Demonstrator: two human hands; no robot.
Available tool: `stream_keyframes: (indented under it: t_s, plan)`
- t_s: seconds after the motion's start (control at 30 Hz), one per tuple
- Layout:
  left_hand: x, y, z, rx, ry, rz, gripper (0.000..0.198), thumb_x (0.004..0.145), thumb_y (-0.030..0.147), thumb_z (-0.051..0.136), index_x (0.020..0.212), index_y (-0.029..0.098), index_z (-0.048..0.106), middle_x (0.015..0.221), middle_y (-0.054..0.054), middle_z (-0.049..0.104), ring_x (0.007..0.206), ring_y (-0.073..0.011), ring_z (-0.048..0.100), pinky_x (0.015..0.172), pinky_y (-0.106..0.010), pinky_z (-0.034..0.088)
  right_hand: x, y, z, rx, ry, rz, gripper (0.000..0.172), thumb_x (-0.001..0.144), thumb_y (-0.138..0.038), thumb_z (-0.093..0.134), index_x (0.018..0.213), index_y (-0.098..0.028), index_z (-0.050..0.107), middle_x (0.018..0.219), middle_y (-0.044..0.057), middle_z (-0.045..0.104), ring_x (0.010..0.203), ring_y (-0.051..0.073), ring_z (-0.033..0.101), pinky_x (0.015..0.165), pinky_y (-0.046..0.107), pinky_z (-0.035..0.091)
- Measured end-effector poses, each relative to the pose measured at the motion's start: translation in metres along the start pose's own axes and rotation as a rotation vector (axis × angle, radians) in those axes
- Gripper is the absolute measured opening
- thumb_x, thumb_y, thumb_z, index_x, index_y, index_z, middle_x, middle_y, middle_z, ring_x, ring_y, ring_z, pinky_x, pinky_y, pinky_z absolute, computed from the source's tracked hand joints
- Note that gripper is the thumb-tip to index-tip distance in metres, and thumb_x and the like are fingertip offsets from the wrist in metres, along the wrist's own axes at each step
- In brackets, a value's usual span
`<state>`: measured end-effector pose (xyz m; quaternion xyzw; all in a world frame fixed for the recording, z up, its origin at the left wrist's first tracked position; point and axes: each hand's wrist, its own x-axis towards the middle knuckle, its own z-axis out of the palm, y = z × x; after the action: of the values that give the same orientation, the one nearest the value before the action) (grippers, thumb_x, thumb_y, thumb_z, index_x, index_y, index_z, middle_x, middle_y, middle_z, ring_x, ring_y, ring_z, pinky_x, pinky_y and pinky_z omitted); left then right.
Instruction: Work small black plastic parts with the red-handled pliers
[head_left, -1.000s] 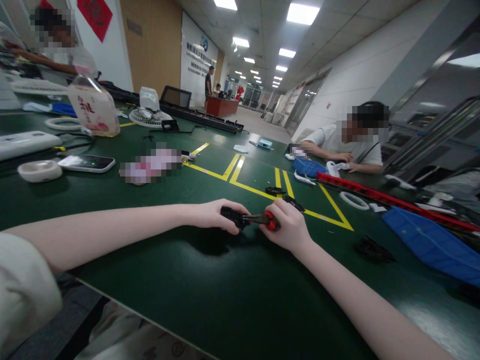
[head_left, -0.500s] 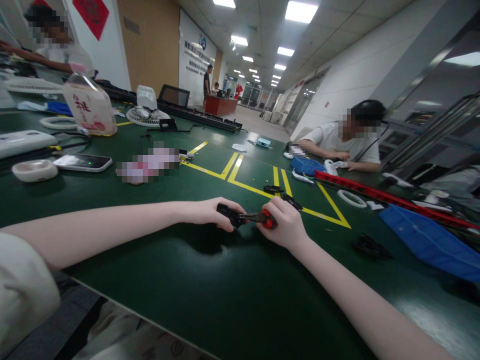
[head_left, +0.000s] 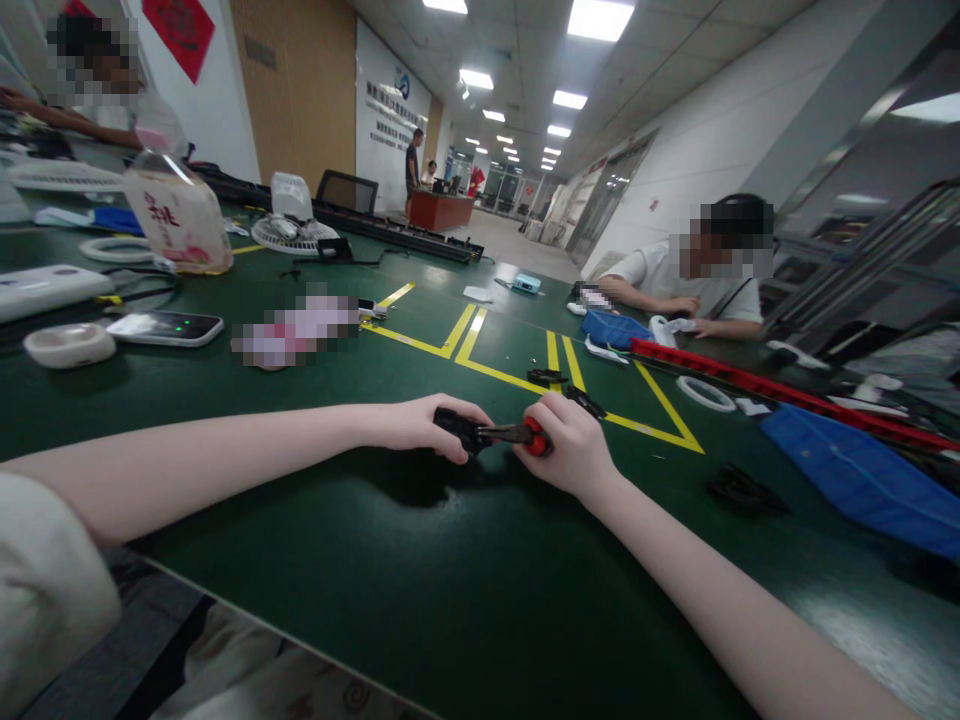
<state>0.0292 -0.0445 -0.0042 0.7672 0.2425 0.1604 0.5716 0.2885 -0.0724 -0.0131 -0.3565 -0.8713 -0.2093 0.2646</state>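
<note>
My left hand is closed round a small black plastic part just above the green table. My right hand grips red-handled pliers, whose dark jaws reach left and meet the black part. Both hands hover close together near the middle of the view. More small black parts lie on the yellow floor-tape lines just beyond, one part behind my right hand and another black piece to the right.
A blue tray and a red rail lie at the right, where a seated person works. At the left are a phone, a white dish, a bottle and a small fan.
Both hands with the pliers and part have stayed almost in place; the view has shifted slightly.
</note>
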Motion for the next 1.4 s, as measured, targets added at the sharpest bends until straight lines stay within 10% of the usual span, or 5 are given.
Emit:
stream_keyframes:
  t_s: [1.4]
  plan:
    - [0.0011,0.0001,0.0024,0.027,0.042,0.016,0.051,0.070,0.031,0.074,0.119,0.019,0.062,0.103,-0.003,0.062,0.093,-0.0197,0.056,0.077,-0.028,0.044,0.0000,0.0017,-0.0013,0.029,-0.006,0.023,0.014,0.073,-0.024,0.064,0.081,-0.022,0.053,0.081,0.006,0.059,0.074,0.022,0.054,0.064,0.033,0.045]
